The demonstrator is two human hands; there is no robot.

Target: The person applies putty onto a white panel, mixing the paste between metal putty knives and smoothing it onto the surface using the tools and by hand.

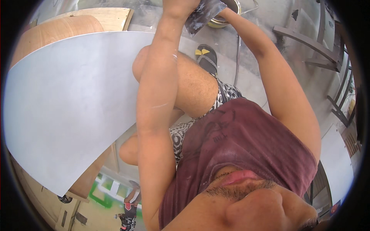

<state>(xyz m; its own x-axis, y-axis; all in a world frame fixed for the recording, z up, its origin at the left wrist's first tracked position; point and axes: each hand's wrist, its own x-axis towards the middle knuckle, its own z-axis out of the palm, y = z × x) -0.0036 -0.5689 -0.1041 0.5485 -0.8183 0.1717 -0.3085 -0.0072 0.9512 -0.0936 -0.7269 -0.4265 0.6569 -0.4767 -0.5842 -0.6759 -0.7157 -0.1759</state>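
Observation:
My left hand is at the top edge, partly cut off, right beside a dark, flat piece smeared with white and grey. Whether its fingers grip that piece is hidden. My right forearm reaches to the other side of the same piece, which covers the right hand and its fingers. Just behind, a round metal can with a yellowish outside and a wire handle stands on the floor. A large curved white panel lies left of my left arm, its bent edge near my knee.
Curved plywood pieces lie beyond the white panel. Dark frames with legs stand at the right. A hose or cord runs along the grey floor near my sandalled foot. Another person is at the lower left.

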